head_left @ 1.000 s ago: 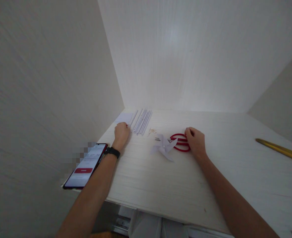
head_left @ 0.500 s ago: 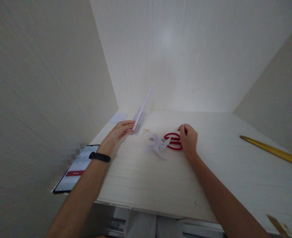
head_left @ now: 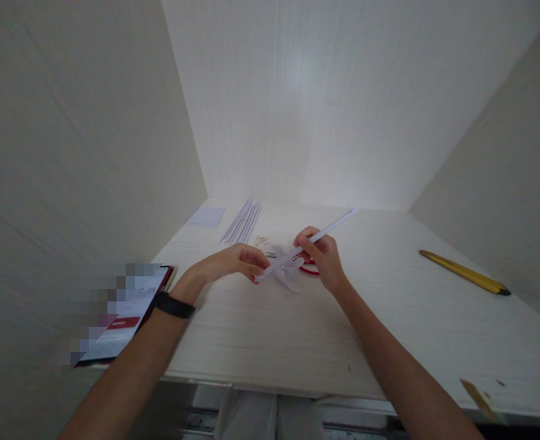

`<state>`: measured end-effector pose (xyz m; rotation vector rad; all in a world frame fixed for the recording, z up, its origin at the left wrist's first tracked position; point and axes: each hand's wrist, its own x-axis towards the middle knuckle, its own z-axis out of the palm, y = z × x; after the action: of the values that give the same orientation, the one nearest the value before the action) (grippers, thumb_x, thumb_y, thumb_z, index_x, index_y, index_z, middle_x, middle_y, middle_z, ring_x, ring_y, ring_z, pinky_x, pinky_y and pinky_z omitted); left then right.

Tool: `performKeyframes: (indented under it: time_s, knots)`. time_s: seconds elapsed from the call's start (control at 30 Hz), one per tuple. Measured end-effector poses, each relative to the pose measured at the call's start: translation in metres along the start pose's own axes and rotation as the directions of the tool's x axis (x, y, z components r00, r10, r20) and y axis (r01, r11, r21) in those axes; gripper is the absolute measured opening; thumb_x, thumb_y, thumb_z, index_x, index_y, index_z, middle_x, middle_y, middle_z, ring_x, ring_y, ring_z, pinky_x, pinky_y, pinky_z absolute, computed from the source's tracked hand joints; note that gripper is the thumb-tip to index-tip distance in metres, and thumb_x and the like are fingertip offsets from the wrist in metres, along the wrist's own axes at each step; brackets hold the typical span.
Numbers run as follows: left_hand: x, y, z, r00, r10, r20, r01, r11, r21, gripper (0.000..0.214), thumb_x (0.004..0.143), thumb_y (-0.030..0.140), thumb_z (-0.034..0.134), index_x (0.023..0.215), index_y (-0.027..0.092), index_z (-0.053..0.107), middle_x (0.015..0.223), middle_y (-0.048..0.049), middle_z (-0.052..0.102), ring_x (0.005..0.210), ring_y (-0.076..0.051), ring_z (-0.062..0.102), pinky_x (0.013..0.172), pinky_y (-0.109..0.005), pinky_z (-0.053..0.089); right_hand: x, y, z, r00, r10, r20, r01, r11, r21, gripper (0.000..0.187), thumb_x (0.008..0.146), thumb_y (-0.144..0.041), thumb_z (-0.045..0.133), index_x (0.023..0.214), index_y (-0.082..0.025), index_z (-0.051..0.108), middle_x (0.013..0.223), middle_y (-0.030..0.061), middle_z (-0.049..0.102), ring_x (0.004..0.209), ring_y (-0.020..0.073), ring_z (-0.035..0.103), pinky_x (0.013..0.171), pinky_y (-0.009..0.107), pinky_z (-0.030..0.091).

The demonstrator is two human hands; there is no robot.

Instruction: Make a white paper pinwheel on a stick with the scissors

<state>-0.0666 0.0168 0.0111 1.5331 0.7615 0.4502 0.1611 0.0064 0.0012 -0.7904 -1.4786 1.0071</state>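
Observation:
A thin white rolled-paper stick [head_left: 334, 225] slants up to the right above the table. My right hand [head_left: 323, 256] is closed around its middle with thumb and fingers. At its lower end the fingertips of my left hand [head_left: 235, 261], which wears a dark wristband, pinch the stick. Under the stick lies a white paper pinwheel [head_left: 288, 285], partly covered. Red-handled scissors [head_left: 310, 269] rest beneath the pinwheel and my right hand, mostly hidden. Several similar white sticks [head_left: 242, 223] lie side by side behind my left hand.
A small pale paper sheet [head_left: 207, 215] is at the back left. Small tan bits [head_left: 262, 240] lie behind the pinwheel. A phone [head_left: 134, 318] sits by the left edge, partly under my forearm. A yellow pen-like object [head_left: 465, 273] lies right. Walls enclose the table [head_left: 270, 342].
One stick has come away from the row and over the pinwheel, carried by my left hand. My right hand, empty-looking before, now grips it too. The view has shifted slightly.

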Motion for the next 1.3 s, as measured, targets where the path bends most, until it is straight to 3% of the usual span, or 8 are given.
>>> performKeyframes:
  time_s: [0.17,0.3,0.47,0.57,0.67,0.87,1.0,1.3]
  knots:
    - [0.000,0.001,-0.003,0.997,0.059,-0.044,-0.060,0.997,-0.045,0.019,0.071,0.027,0.073,0.087,0.017,0.074,0.086,-0.0059,0.071,0.078,-0.015,0.064,0.074,-0.027,0.052,0.000,-0.003,0.004,0.981,0.081,0.176,-0.094,0.993,0.068,0.034,0.078,-0.048,0.064,0.065,-0.018,0.055,0.052,-0.0046,0.048,0.044,0.0063,0.038,0.041,0.022,0.025]
    - [0.003,0.005,0.005,0.980,0.139,-0.144,-0.152,0.985,-0.083,0.023,0.071,0.034,0.074,0.084,0.015,0.073,0.078,-0.0048,0.068,0.068,-0.013,0.061,0.064,-0.024,0.049,-0.004,-0.010,0.012,0.916,0.157,0.370,-0.190,0.980,0.052,0.034,0.072,-0.048,0.069,0.065,-0.017,0.057,0.053,-0.0044,0.050,0.045,0.0061,0.042,0.042,0.021,0.029]
    - [0.009,0.007,0.016,0.924,0.239,-0.298,-0.286,0.950,-0.125,0.030,0.066,0.038,0.077,0.085,0.015,0.074,0.065,-0.0014,0.061,0.055,-0.008,0.050,0.052,-0.021,0.040,-0.009,-0.013,0.016,0.753,0.243,0.612,-0.284,0.958,-0.030,0.030,0.074,-0.042,0.070,0.068,-0.016,0.058,0.057,-0.0043,0.052,0.045,0.0049,0.044,0.041,0.019,0.030]
    - [0.010,0.010,0.024,0.919,0.255,-0.300,-0.320,0.928,-0.191,0.037,0.064,0.041,0.079,0.090,0.015,0.074,0.061,0.0008,0.058,0.053,-0.008,0.047,0.051,-0.022,0.037,-0.010,-0.014,0.017,0.621,0.233,0.748,-0.304,0.952,-0.043,0.028,0.080,-0.040,0.066,0.071,-0.015,0.058,0.060,-0.0038,0.053,0.047,0.0046,0.045,0.043,0.019,0.032]
    - [0.012,0.011,0.032,0.927,0.245,-0.285,-0.321,0.910,-0.261,0.038,0.063,0.043,0.080,0.089,0.015,0.075,0.065,0.0004,0.060,0.052,-0.006,0.045,0.050,-0.021,0.034,-0.010,-0.015,0.019,0.556,0.200,0.807,-0.312,0.950,-0.020,0.027,0.082,-0.040,0.063,0.073,-0.015,0.057,0.063,-0.0034,0.053,0.049,0.0045,0.044,0.045,0.019,0.032]
    - [0.014,0.013,0.044,0.933,0.232,-0.275,-0.313,0.901,-0.300,0.036,0.069,0.045,0.076,0.089,0.015,0.075,0.063,0.0007,0.055,0.055,-0.006,0.042,0.050,-0.020,0.030,-0.011,-0.013,0.020,0.515,0.148,0.844,-0.333,0.942,0.038,0.030,0.086,-0.042,0.060,0.075,-0.014,0.057,0.067,-0.0024,0.051,0.052,0.0048,0.042,0.046,0.020,0.030]
    - [0.015,0.013,0.047,0.924,0.277,-0.264,-0.352,0.887,-0.301,0.027,0.075,0.037,0.073,0.088,0.014,0.075,0.056,0.0036,0.047,0.050,-0.005,0.036,0.047,-0.019,0.026,-0.012,-0.009,0.019,0.524,0.130,0.842,-0.322,0.945,0.054,0.031,0.086,-0.041,0.060,0.076,-0.012,0.058,0.067,-0.0019,0.052,0.052,0.0046,0.042,0.046,0.019,0.031]
    - [0.020,0.004,0.044,0.920,0.233,-0.316,-0.345,0.864,-0.367,0.022,0.073,0.033,0.074,0.081,0.014,0.069,0.058,0.0045,0.048,0.051,-0.005,0.040,0.050,-0.019,0.033,-0.011,-0.008,0.019,0.543,0.190,0.818,-0.304,0.952,-0.019,0.032,0.083,-0.043,0.062,0.080,-0.012,0.060,0.069,-0.0016,0.053,0.054,0.0056,0.045,0.047,0.020,0.034]
